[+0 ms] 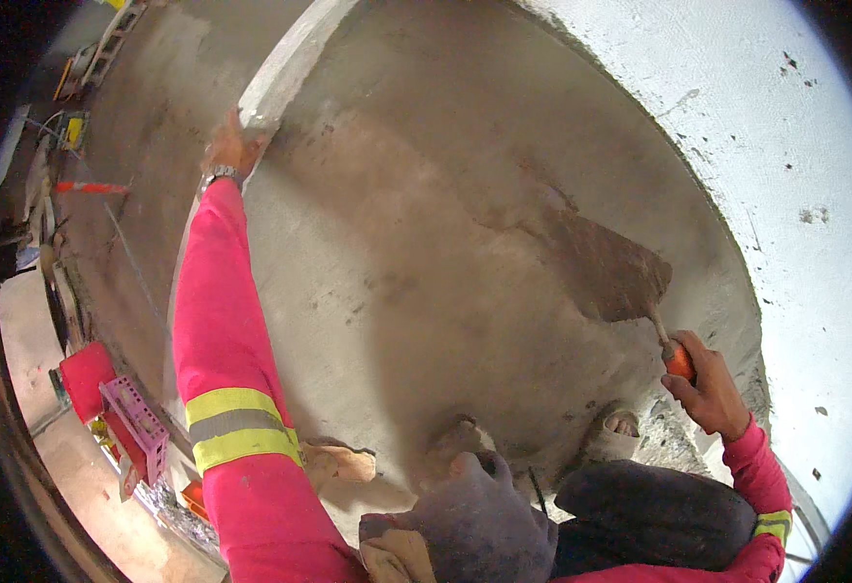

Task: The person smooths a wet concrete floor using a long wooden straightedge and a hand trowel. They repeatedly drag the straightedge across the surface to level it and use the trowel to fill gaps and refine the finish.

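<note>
My left hand (231, 151), at the end of a pink sleeve, reaches far forward, its fingers bent over a long pale strip (295, 63) that borders the grey mortar surface. The fingers are slightly blurred. At the right, my right hand (710, 387) is closed round the orange handle (678, 360) of a trowel. Its wide blade (610, 267) is coated in brown mortar and lies flat against the wet-looking mortar surface (426, 233); I cannot tell exactly where the blade's far edge ends.
A curved white wall (737, 126) bounds the right side. At lower left are a red container (86, 377) and a pink perforated piece (137, 426). My sandalled foot (618, 428) and dark-trousered knee (659, 513) are close below. An orange-red strip (92, 188) lies farther left.
</note>
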`<move>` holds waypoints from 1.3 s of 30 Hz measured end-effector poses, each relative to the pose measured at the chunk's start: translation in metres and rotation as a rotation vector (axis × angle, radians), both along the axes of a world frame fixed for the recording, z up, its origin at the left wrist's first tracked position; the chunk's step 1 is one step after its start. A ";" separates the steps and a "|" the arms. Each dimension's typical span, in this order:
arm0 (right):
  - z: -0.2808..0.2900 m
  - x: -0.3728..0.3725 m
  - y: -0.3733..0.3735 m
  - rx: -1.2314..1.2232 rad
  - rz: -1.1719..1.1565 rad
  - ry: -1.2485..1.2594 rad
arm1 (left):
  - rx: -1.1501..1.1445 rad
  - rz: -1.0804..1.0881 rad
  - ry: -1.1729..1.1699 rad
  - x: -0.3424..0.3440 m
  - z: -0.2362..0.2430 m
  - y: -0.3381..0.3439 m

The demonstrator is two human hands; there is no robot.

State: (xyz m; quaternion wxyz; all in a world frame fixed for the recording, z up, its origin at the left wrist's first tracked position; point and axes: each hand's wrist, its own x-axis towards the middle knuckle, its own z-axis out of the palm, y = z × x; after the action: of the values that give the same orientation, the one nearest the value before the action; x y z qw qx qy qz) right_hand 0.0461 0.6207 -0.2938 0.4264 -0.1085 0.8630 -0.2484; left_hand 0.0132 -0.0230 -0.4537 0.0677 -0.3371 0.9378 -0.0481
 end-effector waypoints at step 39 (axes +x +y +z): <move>-0.008 0.009 0.000 -0.017 0.085 0.242 | 0.065 -0.050 0.123 -0.062 -0.011 -0.014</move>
State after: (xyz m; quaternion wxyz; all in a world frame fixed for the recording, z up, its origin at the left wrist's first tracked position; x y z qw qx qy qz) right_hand 0.0547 0.6208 -0.3015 0.3281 -0.1778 0.9006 -0.2226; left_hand -0.0485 -0.0368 -0.4645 0.0196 -0.3136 0.9493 0.0014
